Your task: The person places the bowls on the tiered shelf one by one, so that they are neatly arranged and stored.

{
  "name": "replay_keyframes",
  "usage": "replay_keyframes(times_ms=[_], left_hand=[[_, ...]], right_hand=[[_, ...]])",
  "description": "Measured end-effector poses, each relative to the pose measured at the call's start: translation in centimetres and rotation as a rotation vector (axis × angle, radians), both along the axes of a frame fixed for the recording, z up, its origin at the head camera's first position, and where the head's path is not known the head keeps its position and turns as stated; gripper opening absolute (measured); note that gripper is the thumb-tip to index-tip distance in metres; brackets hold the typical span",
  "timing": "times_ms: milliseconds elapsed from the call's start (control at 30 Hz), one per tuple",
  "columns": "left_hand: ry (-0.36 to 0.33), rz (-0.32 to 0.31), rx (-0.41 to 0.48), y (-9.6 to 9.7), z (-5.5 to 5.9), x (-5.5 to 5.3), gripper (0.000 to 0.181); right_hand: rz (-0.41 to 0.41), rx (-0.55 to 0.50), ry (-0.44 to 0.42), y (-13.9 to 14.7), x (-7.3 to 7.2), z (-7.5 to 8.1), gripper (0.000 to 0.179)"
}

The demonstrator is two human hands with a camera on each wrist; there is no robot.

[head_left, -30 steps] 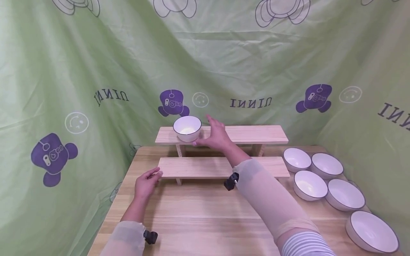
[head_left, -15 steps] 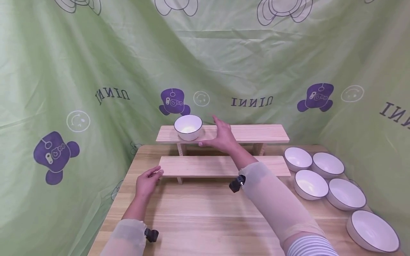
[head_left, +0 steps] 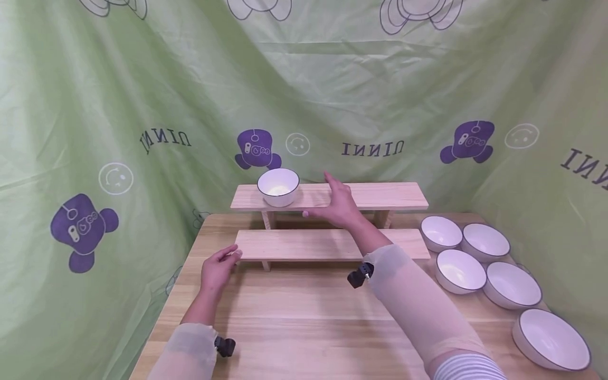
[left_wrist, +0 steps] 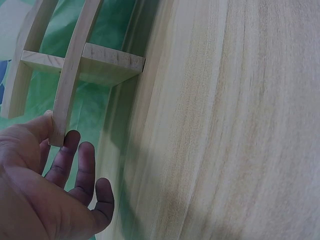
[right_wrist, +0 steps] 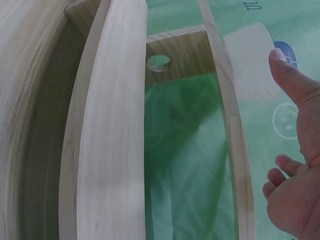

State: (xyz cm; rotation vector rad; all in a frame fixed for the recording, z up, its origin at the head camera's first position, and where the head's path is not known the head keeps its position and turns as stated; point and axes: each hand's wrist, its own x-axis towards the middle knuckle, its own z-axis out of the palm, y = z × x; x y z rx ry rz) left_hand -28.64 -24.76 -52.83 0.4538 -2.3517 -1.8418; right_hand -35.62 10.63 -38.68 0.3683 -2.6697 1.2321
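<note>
A white bowl (head_left: 278, 188) with a dark rim stands near the left end of the upper board (head_left: 389, 195) of a two-tier wooden shelf. To its right, over that board, my right hand (head_left: 339, 205) has thumb and fingers spread, with a gap between them and the bowl. In the right wrist view this hand (right_wrist: 300, 150) holds nothing, and the bowl's side (right_wrist: 252, 62) shows beyond the thumb. My left hand (head_left: 217, 268) pinches the left end of the lower board (head_left: 294, 244). The left wrist view shows the thumb and index finger on either side of that board end (left_wrist: 60, 117).
Several white bowls with dark rims stand at the table's right side, among them a near one (head_left: 551, 339) and a far one (head_left: 440, 233). Bare wooden tabletop (head_left: 294, 327) lies in front of the shelf. A green printed curtain (head_left: 332, 95) hangs close behind and at both sides.
My right hand has drawn away to the right from the bowl, which stays on the upper board. The left hand keeps its place at the lower board's end.
</note>
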Motion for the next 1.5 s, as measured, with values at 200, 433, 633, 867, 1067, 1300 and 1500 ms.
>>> replay_keyframes(times_ms=[200, 433, 633, 867, 1067, 1300, 1500], left_hand=[[0.003, 0.002, 0.009, 0.1, 0.0, -0.2, 0.045], [0.014, -0.001, 0.022, 0.2, 0.1, -0.1, 0.043], [0.018, -0.009, 0.047, 0.2, 0.3, 0.0, 0.045], [0.006, -0.007, 0.037, 0.2, 0.2, -0.1, 0.044], [0.005, -0.004, 0.041, 0.1, 0.1, 0.0, 0.045], [0.000, 0.003, 0.036, 0.1, 0.1, 0.0, 0.044], [-0.002, 0.000, 0.029, 0.1, 0.2, 0.1, 0.045]], right_hand=[[-0.014, -0.033, -0.014, 1.2, 0.6, -0.1, 0.132], [-0.020, -0.042, -0.017, 2.5, 1.3, -0.5, 0.131], [-0.028, -0.028, -0.002, 3.7, 2.0, -1.0, 0.131], [-0.049, -0.047, -0.024, 4.7, 2.8, -1.3, 0.131], [-0.051, -0.063, -0.022, 5.3, 3.3, -1.3, 0.129], [-0.057, -0.065, -0.014, 6.0, 4.1, -1.7, 0.129], [-0.070, -0.068, -0.008, 6.7, 4.9, -1.8, 0.126]])
